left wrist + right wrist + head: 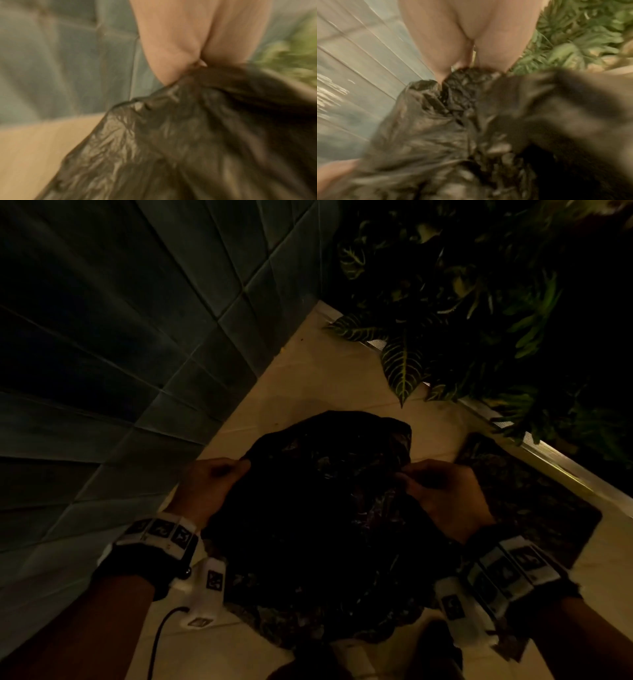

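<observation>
A crumpled black plastic bag (325,508) hangs between my two hands above a pale tiled floor, in dim light. My left hand (219,477) pinches the bag's rim on its left side; in the left wrist view the thumb and fingers (171,60) close on the bag's dark film (188,135). My right hand (435,491) pinches the rim on the right side; the right wrist view shows its fingers (453,54) gathered on bunched plastic (453,115). What the bag holds is hidden.
A grey tiled wall (120,354) runs along the left. Striped-leaf plants (445,320) fill a bed at the upper right behind a metal edge strip (548,453). A dark mat (534,494) lies on the floor (325,378) under my right hand.
</observation>
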A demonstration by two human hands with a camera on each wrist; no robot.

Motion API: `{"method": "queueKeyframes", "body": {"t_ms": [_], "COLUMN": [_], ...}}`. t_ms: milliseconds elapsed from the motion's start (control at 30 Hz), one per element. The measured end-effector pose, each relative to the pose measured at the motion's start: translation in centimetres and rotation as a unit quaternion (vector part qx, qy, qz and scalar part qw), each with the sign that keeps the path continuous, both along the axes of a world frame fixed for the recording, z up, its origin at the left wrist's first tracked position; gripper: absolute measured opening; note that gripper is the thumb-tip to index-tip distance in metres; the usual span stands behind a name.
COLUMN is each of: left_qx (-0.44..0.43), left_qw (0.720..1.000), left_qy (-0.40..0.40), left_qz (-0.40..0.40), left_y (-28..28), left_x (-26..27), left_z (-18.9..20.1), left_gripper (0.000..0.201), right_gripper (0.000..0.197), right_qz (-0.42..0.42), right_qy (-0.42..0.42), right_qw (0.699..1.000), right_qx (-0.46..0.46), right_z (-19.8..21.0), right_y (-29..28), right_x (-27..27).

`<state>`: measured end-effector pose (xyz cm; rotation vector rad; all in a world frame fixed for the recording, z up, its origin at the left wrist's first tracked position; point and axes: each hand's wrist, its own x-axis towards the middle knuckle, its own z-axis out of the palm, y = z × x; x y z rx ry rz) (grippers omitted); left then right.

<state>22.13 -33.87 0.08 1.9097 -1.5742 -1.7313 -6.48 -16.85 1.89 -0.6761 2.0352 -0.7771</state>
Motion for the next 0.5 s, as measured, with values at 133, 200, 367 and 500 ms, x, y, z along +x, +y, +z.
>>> {"method": "queueKeyframes", "body": {"t_ms": [133, 200, 367, 500], "left_qx": [-0.129, -0.176, -0.099, -0.124], "left_qw": [0.988, 0.97, 0.912, 0.904], "left_qy": [-0.082, -0.163, -0.365, -0.381], "left_qz": [0.022, 0.046, -0.158, -0.148], "left_y": [-1.4, -1.9, -1.9, -2.3], "left_x": [1.8, 2.8, 2.8, 1.3], "left_z": [0.3, 0.1, -2.3, -3.9], "left_gripper": [0.019, 0.032, 0.033, 0.036], "right_gripper": [0.005, 0.005, 0.017, 0.019], "right_qz": [-0.063, -0.029, 0.093, 0.029], "right_qy": [0.086, 0.132, 0.165, 0.184], "right_qw": [0.991, 0.985, 0.981, 0.982], "right_qx": [-0.08, -0.108, 0.028, 0.027], "right_z": [2.3, 2.8, -0.7, -2.2], "right_y": [-0.1, -0.4, -2.1, -3.6], "right_x": [0.9, 1.5, 1.2, 0.0]}}
